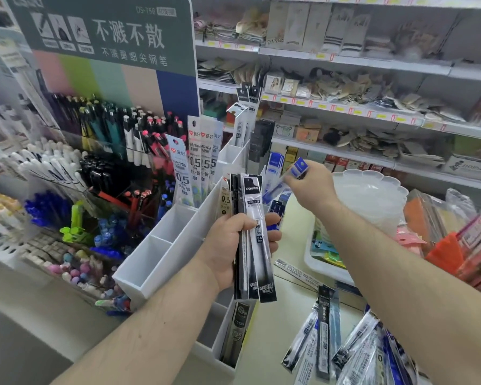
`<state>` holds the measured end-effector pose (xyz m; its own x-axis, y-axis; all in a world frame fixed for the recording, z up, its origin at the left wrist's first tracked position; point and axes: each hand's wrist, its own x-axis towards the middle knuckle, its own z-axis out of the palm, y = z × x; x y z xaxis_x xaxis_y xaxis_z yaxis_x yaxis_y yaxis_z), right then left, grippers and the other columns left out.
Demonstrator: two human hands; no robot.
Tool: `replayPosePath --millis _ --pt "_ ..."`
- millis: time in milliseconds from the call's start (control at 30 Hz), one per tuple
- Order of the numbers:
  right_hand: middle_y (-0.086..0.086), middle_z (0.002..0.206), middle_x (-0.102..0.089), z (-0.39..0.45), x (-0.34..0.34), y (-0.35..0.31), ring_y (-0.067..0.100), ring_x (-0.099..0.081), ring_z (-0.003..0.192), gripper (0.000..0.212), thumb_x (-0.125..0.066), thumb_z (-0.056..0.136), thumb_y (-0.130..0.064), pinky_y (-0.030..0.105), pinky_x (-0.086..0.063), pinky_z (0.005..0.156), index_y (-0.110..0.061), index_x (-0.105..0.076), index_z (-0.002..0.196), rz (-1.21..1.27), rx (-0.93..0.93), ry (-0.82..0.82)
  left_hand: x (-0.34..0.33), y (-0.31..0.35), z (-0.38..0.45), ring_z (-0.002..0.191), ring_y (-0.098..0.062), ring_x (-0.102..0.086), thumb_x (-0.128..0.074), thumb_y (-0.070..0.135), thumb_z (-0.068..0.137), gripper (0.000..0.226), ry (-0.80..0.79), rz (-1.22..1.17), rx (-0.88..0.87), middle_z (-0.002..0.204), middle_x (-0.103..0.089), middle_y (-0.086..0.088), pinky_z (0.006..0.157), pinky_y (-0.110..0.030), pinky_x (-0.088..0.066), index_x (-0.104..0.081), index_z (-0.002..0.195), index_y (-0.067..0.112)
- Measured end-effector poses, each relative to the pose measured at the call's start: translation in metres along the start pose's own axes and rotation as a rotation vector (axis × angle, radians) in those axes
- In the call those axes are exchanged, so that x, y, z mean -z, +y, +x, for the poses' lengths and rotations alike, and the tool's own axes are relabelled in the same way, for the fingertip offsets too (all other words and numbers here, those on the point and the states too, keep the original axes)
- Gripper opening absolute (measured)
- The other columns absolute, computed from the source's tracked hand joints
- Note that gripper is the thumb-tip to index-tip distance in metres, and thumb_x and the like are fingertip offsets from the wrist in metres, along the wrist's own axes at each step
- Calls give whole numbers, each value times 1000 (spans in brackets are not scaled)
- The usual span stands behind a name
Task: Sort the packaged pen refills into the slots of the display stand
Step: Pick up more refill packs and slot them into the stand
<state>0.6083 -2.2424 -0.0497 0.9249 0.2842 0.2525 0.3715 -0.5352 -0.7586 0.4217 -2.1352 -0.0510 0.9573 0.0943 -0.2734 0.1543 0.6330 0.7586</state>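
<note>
Gripping tight, the left hand (228, 245) holds a bunch of black refill packs (252, 237) upright, thumb in front and fingers curled behind. Just left of it, the white display stand (161, 254) has two near slots with nothing showing in them, while white packs (197, 159) already stand in slots farther back. One black pack (235, 332) sits in a low slot. To the right, the right hand (307, 187) pinches a blue refill pack (295, 173) above the stand. Many more loose packs (345, 348) lie on the surface, so I think lots of sorting is left.
</note>
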Motion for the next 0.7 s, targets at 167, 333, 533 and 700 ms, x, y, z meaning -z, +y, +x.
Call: replayPosePath --millis 167,333,533,700 --pt "4 86 -68 10 -27 -4 23 -62 80 10 -65 94 -21 29 -43 69 -19 -66 84 -81 -25 -113 -3 2 -2 63 -26 -67 -46 6 90 22 72 -26 4 73 -66 -19 61 -32 -59 -65 98 -3" --pt "8 108 -70 10 -41 -1 21 -59 86 14 -68 94 -27 29 -42 71 -14 -70 100 -234 -97 -237 -4 2 -3 62 -25 -69 -44 1 94 19 106 59 -32 71 -66 -17 62 -34 -61 -61 101 -2" --pt "-2 100 -64 -25 -4 -5 12 -60 85 40 -68 90 -22 25 -48 68 -16 -58 128 21 -238 -87 -7 -1 -6 63 -28 -68 -47 -1 96 33 111 152 -52 74 -70 -20 66 -39 -60 -75 79 6" --pt "-9 66 -65 -108 46 -33 1 -51 51 7 -75 83 -32 17 -41 51 -26 -74 87 547 -272 -162 -14 -10 -11 72 -28 -73 -57 3 94 15 98 246 -42 83 -75 -19 65 -41 -61 -71 97 6"
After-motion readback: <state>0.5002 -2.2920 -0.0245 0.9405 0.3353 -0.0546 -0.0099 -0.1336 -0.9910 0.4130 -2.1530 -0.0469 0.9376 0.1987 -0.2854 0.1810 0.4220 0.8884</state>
